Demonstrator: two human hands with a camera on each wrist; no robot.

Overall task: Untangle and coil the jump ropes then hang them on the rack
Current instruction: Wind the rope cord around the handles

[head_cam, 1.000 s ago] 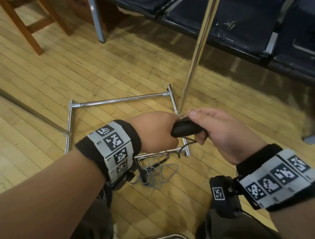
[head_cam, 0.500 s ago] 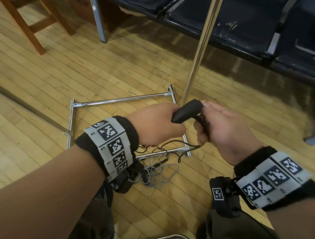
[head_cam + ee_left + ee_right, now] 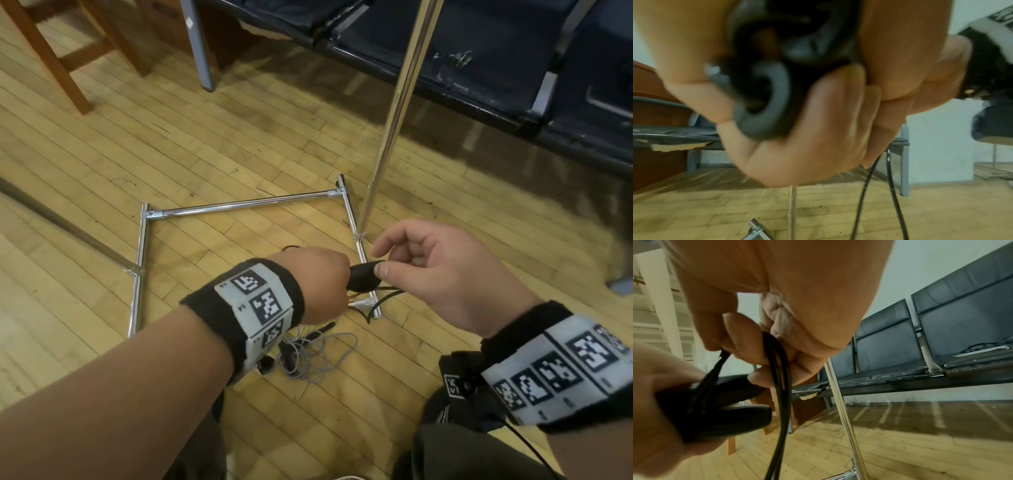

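Note:
My left hand (image 3: pixel 322 284) is a fist around the two black handles (image 3: pixel 364 278) of the black jump rope, just above the rack's base. From below, the left wrist view shows the handles (image 3: pixel 764 100) packed in my left hand (image 3: pixel 797 146). My right hand (image 3: pixel 380 265) is at the handles' tip, thumb touching it. In the right wrist view its fingers (image 3: pixel 748 344) pinch several loops of the black cord (image 3: pixel 780 386) beside the handles (image 3: pixel 715 408). A second, grey rope (image 3: pixel 318 356) lies tangled on the floor under my left wrist.
The rack's chrome base frame (image 3: pixel 239 205) lies on the wooden floor, and its upright pole (image 3: pixel 394 113) rises just behind my hands. A row of dark seats (image 3: pixel 479 61) stands behind it. Wooden chair legs (image 3: pixel 61 68) are at the far left.
My right hand has let go of the handle end, slid off to the right and now pinches the cord. The handles tipped up, then came back level in my left fist.

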